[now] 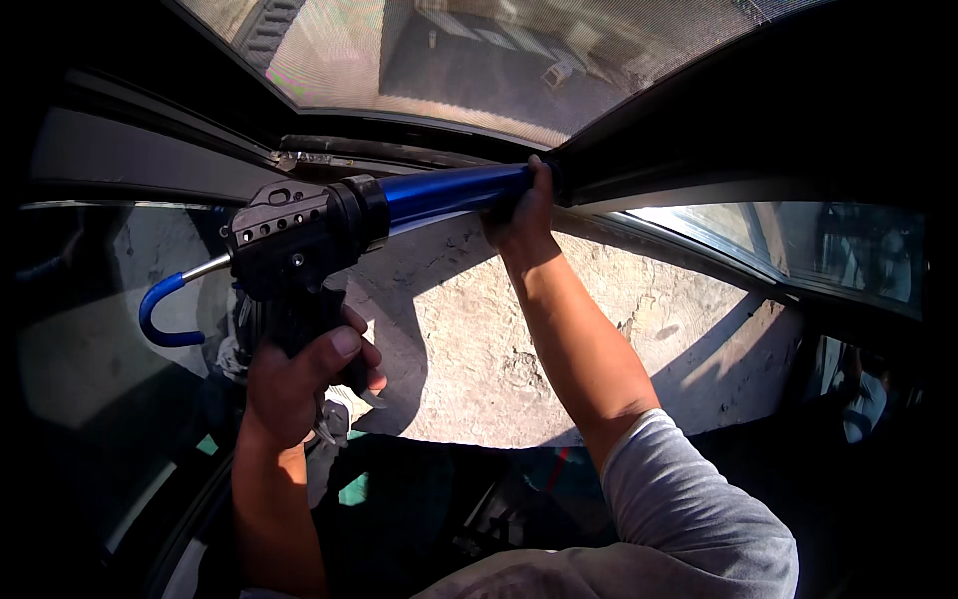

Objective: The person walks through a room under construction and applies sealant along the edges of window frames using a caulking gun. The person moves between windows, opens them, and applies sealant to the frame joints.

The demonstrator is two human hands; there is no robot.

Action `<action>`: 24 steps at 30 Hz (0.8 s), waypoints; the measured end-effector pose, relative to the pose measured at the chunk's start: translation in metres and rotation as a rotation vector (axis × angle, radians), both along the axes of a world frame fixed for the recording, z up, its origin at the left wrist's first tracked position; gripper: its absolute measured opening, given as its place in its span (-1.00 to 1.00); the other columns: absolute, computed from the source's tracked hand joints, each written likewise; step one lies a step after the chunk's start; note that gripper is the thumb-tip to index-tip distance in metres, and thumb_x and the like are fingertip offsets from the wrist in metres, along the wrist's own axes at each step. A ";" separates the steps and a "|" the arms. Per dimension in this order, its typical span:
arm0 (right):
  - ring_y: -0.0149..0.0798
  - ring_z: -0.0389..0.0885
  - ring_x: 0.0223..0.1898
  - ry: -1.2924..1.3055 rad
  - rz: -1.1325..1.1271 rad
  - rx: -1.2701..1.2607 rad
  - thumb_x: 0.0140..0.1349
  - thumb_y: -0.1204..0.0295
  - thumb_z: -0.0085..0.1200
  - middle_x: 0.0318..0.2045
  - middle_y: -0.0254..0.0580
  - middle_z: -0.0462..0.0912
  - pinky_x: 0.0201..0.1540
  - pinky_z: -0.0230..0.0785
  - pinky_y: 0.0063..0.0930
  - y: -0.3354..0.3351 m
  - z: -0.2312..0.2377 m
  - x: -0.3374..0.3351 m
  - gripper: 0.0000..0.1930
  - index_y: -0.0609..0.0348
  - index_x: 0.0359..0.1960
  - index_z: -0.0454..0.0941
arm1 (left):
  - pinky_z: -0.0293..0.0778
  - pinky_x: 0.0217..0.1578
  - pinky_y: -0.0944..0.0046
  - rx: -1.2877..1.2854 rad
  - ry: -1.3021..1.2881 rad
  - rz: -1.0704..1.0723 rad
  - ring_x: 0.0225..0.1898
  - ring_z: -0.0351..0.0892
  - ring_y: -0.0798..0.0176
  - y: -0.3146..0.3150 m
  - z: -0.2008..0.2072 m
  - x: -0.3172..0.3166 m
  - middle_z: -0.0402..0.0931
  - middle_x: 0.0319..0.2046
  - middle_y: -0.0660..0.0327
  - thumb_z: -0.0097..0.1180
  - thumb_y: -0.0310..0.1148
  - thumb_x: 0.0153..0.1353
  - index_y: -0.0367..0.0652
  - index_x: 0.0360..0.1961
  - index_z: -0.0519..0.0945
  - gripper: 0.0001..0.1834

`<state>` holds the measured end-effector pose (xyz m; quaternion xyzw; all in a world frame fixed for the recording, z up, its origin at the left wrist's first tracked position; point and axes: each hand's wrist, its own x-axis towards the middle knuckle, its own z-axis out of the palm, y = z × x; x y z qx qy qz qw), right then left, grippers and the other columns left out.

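Note:
A caulking gun (pixel 299 236) with a black body and a shiny blue barrel (pixel 454 192) lies across the view, its front end to the right and slightly farther away. My left hand (pixel 299 379) is closed round its black handle, thumb along the side and fingers near the trigger. From the back of the gun a metal rod sticks out, ending in a blue hooked pull (pixel 160 314). My right hand (pixel 523 218) supports the barrel's front end from below, fingers wrapped round it. The nozzle end is lost in the dark beyond that hand.
Under the gun lies a rough, pale concrete ledge (pixel 499 339), partly in shadow. Dark window frames (pixel 359 158) surround it, with a mesh screen (pixel 479 60) at the far side. Glass panes stand at left (pixel 120 299) and right (pixel 848 250).

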<state>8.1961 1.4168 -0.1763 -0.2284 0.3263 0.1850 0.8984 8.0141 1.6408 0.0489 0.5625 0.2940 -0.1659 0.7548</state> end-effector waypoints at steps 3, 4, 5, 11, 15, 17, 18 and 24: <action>-0.19 0.64 -0.20 -0.049 -0.031 -0.006 0.38 -0.09 0.00 -0.17 -0.25 0.61 -0.28 0.53 -0.28 -0.006 -0.008 0.009 -0.58 -0.07 0.00 0.42 | 0.69 -0.40 0.19 0.099 0.006 -0.063 -0.48 0.72 0.13 -0.001 0.016 0.019 0.65 -0.42 0.04 0.32 -0.15 0.18 -0.32 -0.08 0.58 -0.54; -0.19 0.64 -0.19 -0.055 -0.049 0.000 0.38 -0.09 0.00 -0.15 -0.26 0.61 -0.31 0.52 -0.30 -0.004 -0.005 0.010 -0.58 -0.07 0.01 0.42 | 0.68 -0.41 0.21 0.141 0.008 -0.078 -0.48 0.72 0.15 -0.002 0.019 0.023 0.65 -0.42 0.05 0.32 -0.13 0.18 -0.31 -0.08 0.57 -0.54; -0.20 0.64 -0.18 -0.044 -0.057 -0.002 0.37 -0.09 0.00 -0.13 -0.26 0.61 -0.31 0.52 -0.31 -0.003 -0.003 0.012 -0.57 -0.08 0.03 0.42 | 0.67 -0.41 0.22 0.081 0.006 -0.067 -0.47 0.73 0.16 0.001 0.018 0.026 0.66 -0.42 0.05 0.42 -0.13 0.14 -0.30 -0.09 0.60 -0.52; -0.25 0.57 -0.07 0.009 -0.087 -0.066 0.34 -0.11 0.01 -0.05 -0.33 0.59 -0.25 0.44 -0.31 0.004 0.009 0.017 -0.54 -0.14 0.10 0.41 | 0.63 -0.45 0.27 0.105 0.052 -0.098 -0.50 0.69 0.20 0.010 0.032 0.052 0.63 -0.46 0.08 0.38 -0.09 0.16 -0.30 -0.13 0.59 -0.52; -0.29 0.52 -0.05 0.062 -0.107 -0.095 0.35 -0.12 0.00 -0.02 -0.37 0.58 -0.26 0.36 -0.32 0.004 0.010 0.023 -0.54 -0.17 0.10 0.41 | 0.62 -0.49 0.27 0.152 0.066 -0.115 -0.54 0.68 0.22 0.014 0.040 0.070 0.64 -0.49 0.07 0.37 -0.09 0.17 -0.32 -0.20 0.61 -0.55; -0.29 0.52 -0.05 0.090 -0.109 -0.105 0.35 -0.13 0.00 -0.02 -0.38 0.58 -0.26 0.34 -0.32 0.007 0.016 0.024 -0.55 -0.18 0.10 0.42 | 0.63 -0.53 0.27 0.220 0.080 -0.130 -0.59 0.68 0.20 0.014 0.041 0.072 0.65 -0.51 0.10 0.25 -0.08 0.27 -0.27 -0.19 0.61 -0.60; -0.29 0.53 -0.06 0.095 -0.108 -0.106 0.35 -0.13 0.00 -0.03 -0.38 0.58 -0.27 0.34 -0.31 0.007 0.017 0.024 -0.55 -0.18 0.10 0.42 | 0.63 -0.53 0.28 0.224 0.066 -0.139 -0.59 0.68 0.20 0.014 0.041 0.071 0.65 -0.51 0.10 0.25 -0.08 0.27 -0.27 -0.19 0.61 -0.60; -0.26 0.58 -0.16 0.099 -0.113 -0.139 0.38 -0.13 -0.04 -0.10 -0.32 0.59 -0.40 0.40 -0.37 0.008 0.023 0.021 -0.57 -0.14 0.04 0.42 | 0.62 -0.54 0.31 0.220 0.051 -0.139 -0.59 0.69 0.21 0.016 0.039 0.068 0.66 -0.51 0.09 0.24 -0.10 0.28 -0.28 -0.18 0.61 -0.60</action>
